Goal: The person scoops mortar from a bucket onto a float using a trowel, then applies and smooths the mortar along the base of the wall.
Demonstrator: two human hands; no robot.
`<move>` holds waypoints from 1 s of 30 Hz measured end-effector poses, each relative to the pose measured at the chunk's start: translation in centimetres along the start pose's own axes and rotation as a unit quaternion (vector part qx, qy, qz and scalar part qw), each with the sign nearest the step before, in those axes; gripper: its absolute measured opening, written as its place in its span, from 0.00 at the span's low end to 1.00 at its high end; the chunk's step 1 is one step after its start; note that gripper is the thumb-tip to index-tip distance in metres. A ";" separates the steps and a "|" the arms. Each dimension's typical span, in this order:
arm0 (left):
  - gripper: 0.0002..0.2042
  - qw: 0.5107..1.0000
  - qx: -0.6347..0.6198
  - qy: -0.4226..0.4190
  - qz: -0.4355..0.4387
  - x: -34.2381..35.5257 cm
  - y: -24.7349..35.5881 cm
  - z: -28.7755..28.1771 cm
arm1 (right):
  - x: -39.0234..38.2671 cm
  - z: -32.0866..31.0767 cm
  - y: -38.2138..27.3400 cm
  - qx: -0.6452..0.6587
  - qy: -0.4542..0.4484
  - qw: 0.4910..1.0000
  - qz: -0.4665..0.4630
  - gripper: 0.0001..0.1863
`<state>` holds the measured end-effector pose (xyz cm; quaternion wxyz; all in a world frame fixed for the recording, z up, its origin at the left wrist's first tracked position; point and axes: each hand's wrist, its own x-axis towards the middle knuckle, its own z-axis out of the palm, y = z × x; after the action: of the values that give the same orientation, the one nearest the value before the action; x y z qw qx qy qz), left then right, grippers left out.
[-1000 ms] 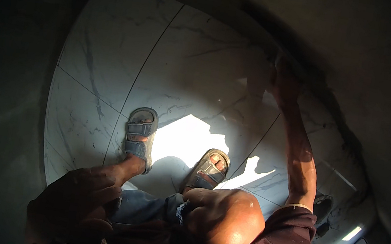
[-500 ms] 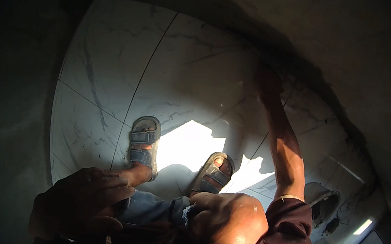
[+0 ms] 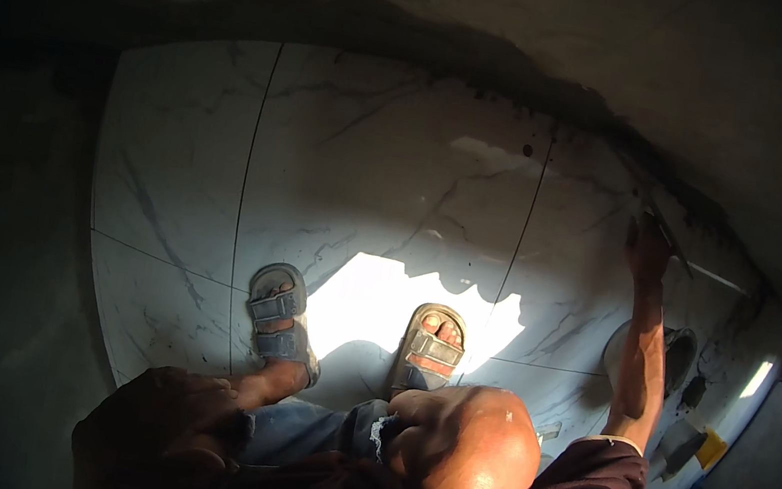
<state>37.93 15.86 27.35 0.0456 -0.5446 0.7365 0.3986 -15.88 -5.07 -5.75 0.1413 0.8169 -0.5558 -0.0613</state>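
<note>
My right hand (image 3: 650, 245) grips a long, thin, flat tool (image 3: 675, 245), probably a trowel, against the dark mortar strip (image 3: 704, 210) along the edge of the marbled tiles (image 3: 370, 181); its blade is hard to make out in shadow. My left hand (image 3: 176, 395) lies in shadow at the lower left, fingers loosely draped over my leg, holding nothing visible. Below are my two grey sandals (image 3: 276, 303), set apart beside a bright sunlit patch, and my bare knee (image 3: 477, 450).
Dark cement surfaces (image 3: 35, 191) border the tiles on the far side and left. At the right are a round bucket-like container (image 3: 682, 359), partly behind my arm, a yellow object (image 3: 712, 450) and a pale grey panel (image 3: 761, 472).
My right hand has moved rightward and nearer along the mortar edge, and the tool shows more. The view has shifted, with the tiles lower. My left hand stays on my leg.
</note>
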 end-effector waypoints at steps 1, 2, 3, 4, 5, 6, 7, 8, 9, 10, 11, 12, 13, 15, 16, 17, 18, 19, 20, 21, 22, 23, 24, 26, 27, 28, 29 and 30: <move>0.28 1.000 0.001 -0.004 -0.002 0.2 0.1 -0.2 | 0.0 -1.1 -1.4 -0.003 0.039 0.999 -0.017 0.10; 0.28 1.000 0.001 -0.007 0.002 0.4 0.2 -0.3 | 0.2 -1.3 -2.9 0.049 0.013 0.999 -0.019 0.11; 0.28 1.000 0.001 -0.010 0.006 0.5 0.1 -0.4 | 1.2 -1.3 -4.8 0.101 -0.010 0.995 -0.021 0.11; 0.28 1.000 0.008 -0.015 0.000 0.4 0.3 -0.8 | 2.9 -1.2 -7.9 0.121 0.052 0.989 -0.068 0.12; 0.28 1.000 0.010 -0.019 0.000 0.4 0.3 -1.0 | 4.6 -0.6 -10.4 0.149 0.046 0.984 -0.083 0.13; 0.28 1.000 0.012 -0.024 0.000 0.2 0.1 -1.0 | 6.2 0.5 -13.1 0.146 0.060 0.983 -0.090 0.15; 0.28 1.000 0.013 -0.028 0.001 0.1 -0.1 -1.0 | 8.0 0.0 -15.6 0.245 0.059 0.964 -0.080 0.18; 0.28 0.999 0.017 -0.030 -0.001 0.5 0.2 -1.4 | 10.1 0.1 -17.9 0.178 0.137 0.971 -0.087 0.19; 0.28 0.999 0.018 -0.034 -0.001 0.3 0.0 -1.2 | 11.5 0.2 -18.9 0.103 0.211 0.967 -0.096 0.20; 0.28 0.999 0.019 -0.036 0.002 0.2 -0.2 -1.0 | 12.1 0.0 -18.7 0.099 0.212 0.968 -0.092 0.20; 0.28 0.999 0.020 -0.039 0.002 0.2 0.1 -1.1 | 12.9 -0.2 -18.5 0.152 0.103 0.980 -0.080 0.20; 0.28 0.999 0.022 -0.041 0.002 0.3 0.3 -1.1 | 13.6 -0.3 -18.2 0.203 -0.008 0.977 -0.068 0.21; 0.28 0.999 0.021 -0.040 0.003 0.4 0.5 -1.1 | 13.9 0.1 -17.1 0.184 0.130 0.968 -0.113 0.22; 0.28 0.999 0.016 -0.036 -0.017 -0.8 0.1 -0.4 | 13.6 -3.5 -17.6 0.215 0.121 0.962 -0.121 0.24; 0.28 0.999 0.009 -0.040 -0.022 -1.1 0.2 -0.4 | 12.8 -5.5 -16.5 0.230 0.102 0.961 -0.117 0.25; 0.28 0.999 0.004 -0.037 -0.017 -1.0 0.2 -0.3 | 12.0 -6.4 -15.2 0.219 0.113 0.965 -0.093 0.28; 0.28 0.999 0.002 -0.038 -0.020 -1.0 0.4 -0.4 | 11.3 -6.5 -15.4 0.221 0.111 0.964 -0.095 0.28; 0.28 0.999 -0.001 -0.038 -0.022 -1.0 0.5 -0.4 | 10.7 -6.6 -15.7 0.223 0.076 0.968 -0.086 0.28; 0.28 0.999 0.001 -0.041 -0.020 -1.0 0.6 -0.7 | 10.8 -6.7 -15.8 0.223 0.047 0.971 -0.074 0.28; 0.28 0.999 0.002 -0.039 -0.018 -0.8 0.7 -0.9 | 10.8 -5.1 -15.9 0.224 0.051 0.970 -0.073 0.28; 0.28 0.999 0.004 -0.040 -0.013 -0.6 0.5 -1.0 | 10.7 -2.1 -15.9 0.174 0.116 0.971 -0.115 0.28; 0.28 0.999 -0.001 -0.038 -0.006 -0.9 -0.2 -0.4 | 11.0 -0.4 -15.4 0.118 0.178 0.964 -0.158 0.28; 0.28 0.999 -0.003 -0.041 -0.006 -0.9 -0.1 -0.4 | 11.4 -0.2 -14.9 0.119 0.178 0.964 -0.159 0.28; 0.28 0.999 -0.008 -0.042 -0.004 -0.7 -0.3 -0.1 | 11.7 0.3 -13.7 0.131 0.042 0.984 -0.114 0.27; 0.28 0.999 -0.011 -0.042 -0.005 -0.8 -0.4 -0.1 | 11.8 0.1 -13.5 0.133 -0.003 0.986 -0.099 0.27; 0.28 0.999 -0.010 -0.041 -0.014 -1.1 -0.3 0.0 | 12.0 -1.6 -13.4 0.155 0.044 0.981 -0.105 0.24; 0.28 0.999 -0.011 -0.041 -0.023 -1.4 -0.2 0.0 | 12.0 -3.1 -13.5 0.176 0.091 0.974 -0.110 0.21; 0.28 0.999 -0.010 -0.040 -0.032 -1.6 0.1 0.0 | 11.4 -4.3 -13.9 0.184 0.091 0.972 -0.113 0.21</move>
<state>38.54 17.09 28.25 0.0824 -0.5524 0.7121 0.4254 1.86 -10.19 -5.19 0.0306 0.8884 -0.4469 0.1011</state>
